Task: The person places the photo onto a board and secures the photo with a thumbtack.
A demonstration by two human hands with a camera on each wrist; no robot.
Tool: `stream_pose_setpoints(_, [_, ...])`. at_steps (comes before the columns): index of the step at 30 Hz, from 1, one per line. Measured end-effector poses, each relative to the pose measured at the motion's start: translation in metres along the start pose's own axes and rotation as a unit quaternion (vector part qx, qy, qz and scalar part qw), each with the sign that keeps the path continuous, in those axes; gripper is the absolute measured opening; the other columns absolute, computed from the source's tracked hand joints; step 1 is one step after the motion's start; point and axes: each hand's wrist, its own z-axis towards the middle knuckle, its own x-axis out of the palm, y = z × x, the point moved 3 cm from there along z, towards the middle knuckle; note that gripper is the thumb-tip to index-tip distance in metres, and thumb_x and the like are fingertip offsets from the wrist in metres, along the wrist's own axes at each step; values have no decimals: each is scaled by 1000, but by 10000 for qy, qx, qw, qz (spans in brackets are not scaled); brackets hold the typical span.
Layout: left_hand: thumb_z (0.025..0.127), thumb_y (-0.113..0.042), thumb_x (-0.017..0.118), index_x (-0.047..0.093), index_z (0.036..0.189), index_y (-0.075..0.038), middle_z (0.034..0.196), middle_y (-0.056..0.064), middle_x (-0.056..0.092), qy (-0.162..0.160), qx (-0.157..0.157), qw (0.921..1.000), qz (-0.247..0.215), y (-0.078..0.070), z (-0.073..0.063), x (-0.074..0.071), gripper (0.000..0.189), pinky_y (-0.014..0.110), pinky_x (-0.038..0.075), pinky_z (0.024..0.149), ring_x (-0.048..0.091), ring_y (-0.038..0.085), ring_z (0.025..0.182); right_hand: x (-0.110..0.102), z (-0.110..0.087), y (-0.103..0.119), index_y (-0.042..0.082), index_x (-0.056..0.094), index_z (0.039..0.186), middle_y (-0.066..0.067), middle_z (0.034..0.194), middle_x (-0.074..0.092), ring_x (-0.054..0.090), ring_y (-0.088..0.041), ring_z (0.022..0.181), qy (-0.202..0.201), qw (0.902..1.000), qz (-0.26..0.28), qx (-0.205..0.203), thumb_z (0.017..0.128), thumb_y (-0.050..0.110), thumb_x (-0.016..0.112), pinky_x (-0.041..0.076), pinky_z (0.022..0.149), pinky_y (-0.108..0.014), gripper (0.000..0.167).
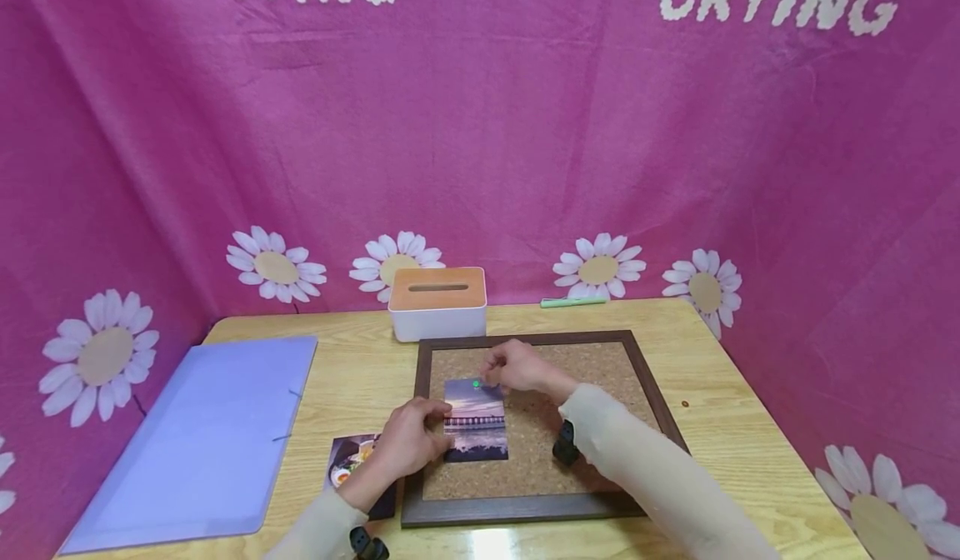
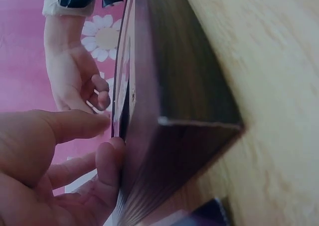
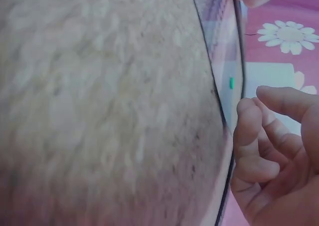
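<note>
A photo of a purple sky over water lies on the cork board. A green push pin stands near the photo's top edge. My left hand rests at the photo's left edge, thumb and index finger apart and touching it. Close to the top right corner, my right hand hovers just beside the pin with loosely bent fingers. In the right wrist view, nothing shows between the fingertips, and the pin is apart from them.
A second photo, of food, lies partly under the left forearm. At the left is a translucent blue folder. Behind the board stand a tissue box and a green pen. A small brown spot is at the right.
</note>
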Motion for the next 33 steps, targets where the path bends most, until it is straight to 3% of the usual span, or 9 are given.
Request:
stream_pose_setpoints(8, [82, -6, 75, 71, 116, -5, 104, 9, 70, -36, -78, 9979, -644, 2, -4, -10, 35, 25, 51, 66, 60, 11, 78, -20, -15, -5, 10, 72, 96, -4, 85, 73, 66, -19, 67, -120, 9995, -4, -280, 93, 14, 68, 51, 61, -27, 6])
stream_pose_setpoints(15, [86, -6, 74, 69, 123, -7, 109, 11, 68, 41, -566, 9891, -1359, 8, -9, -22, 37, 26, 51, 53, 65, 11, 74, -37, -33, -17, 6, 72, 99, -6, 87, 73, 69, -22, 71, -233, 9985, -106, -477, 93, 14, 68, 52, 66, -28, 10])
stream_pose_setpoints(23, [87, -15, 76, 69, 123, -11, 116, 8, 70, -61, -979, 9860, -1352, 20, -19, -35, 36, 27, 55, 58, 70, 11, 79, -62, -55, -34, 4, 72, 105, -6, 92, 70, 59, -14, 76, -440, 9981, -167, -397, 95, 10, 65, 48, 64, -28, 14])
stream_pose_setpoints(28, [88, -14, 74, 68, 124, -11, 108, 8, 73, -6, -1212, 9771, -1748, 27, -26, -40, 36, 25, 39, 40, 56, 9, 51, -78, -69, -47, 6, 71, 109, -6, 97, 71, 59, -15, 79, -517, 9979, -251, -304, 96, 10, 62, 50, 63, -29, 16])
stream_pose_setpoints(30, [87, -12, 75, 68, 123, -10, 107, 9, 74, -90, -1229, 9758, -1806, 29, -29, -43, 37, 25, 38, 41, 55, 9, 51, -83, -75, -51, 7, 71, 109, -6, 99, 72, 60, -16, 80, -551, 9977, -247, -306, 96, 11, 62, 51, 65, -30, 17])
stream_pose_setpoints(33, [86, -11, 76, 69, 122, -8, 109, 10, 73, -311, -1168, 9790, -1642, 32, -33, -48, 37, 26, 47, 51, 67, 11, 67, -90, -82, -57, 4, 71, 109, -9, 101, 72, 60, -17, 82, -598, 9975, -137, -361, 95, 8, 62, 53, 67, -31, 17])
